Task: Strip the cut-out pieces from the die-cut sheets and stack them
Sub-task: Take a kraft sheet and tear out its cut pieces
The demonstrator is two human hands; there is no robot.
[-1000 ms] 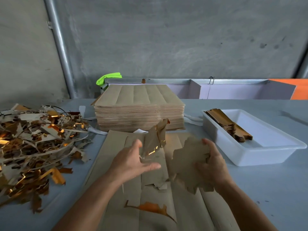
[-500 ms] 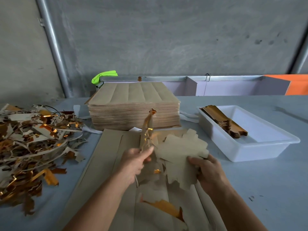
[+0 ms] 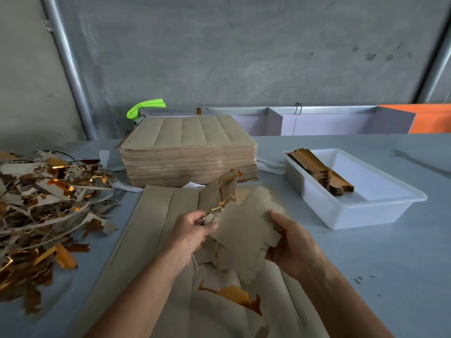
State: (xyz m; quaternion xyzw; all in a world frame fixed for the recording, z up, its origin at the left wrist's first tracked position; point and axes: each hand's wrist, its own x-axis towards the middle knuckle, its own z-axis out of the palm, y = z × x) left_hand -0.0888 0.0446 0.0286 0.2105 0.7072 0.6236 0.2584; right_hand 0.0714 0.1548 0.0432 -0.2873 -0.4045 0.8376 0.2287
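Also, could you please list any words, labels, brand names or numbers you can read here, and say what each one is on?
None can be read: no print shows on the stack of die-cut sheets, the white plastic tray, the cut-out piece held by the right hand, the scrap strip pinched by the left hand, or the scrap pile.

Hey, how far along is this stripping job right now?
Early. Done: a small stack of pieces lies in the tray, with a scrap pile alongside. In hand: the right hand holds a cut-out while the left hand pinches scrap. Left: a tall sheet stack.
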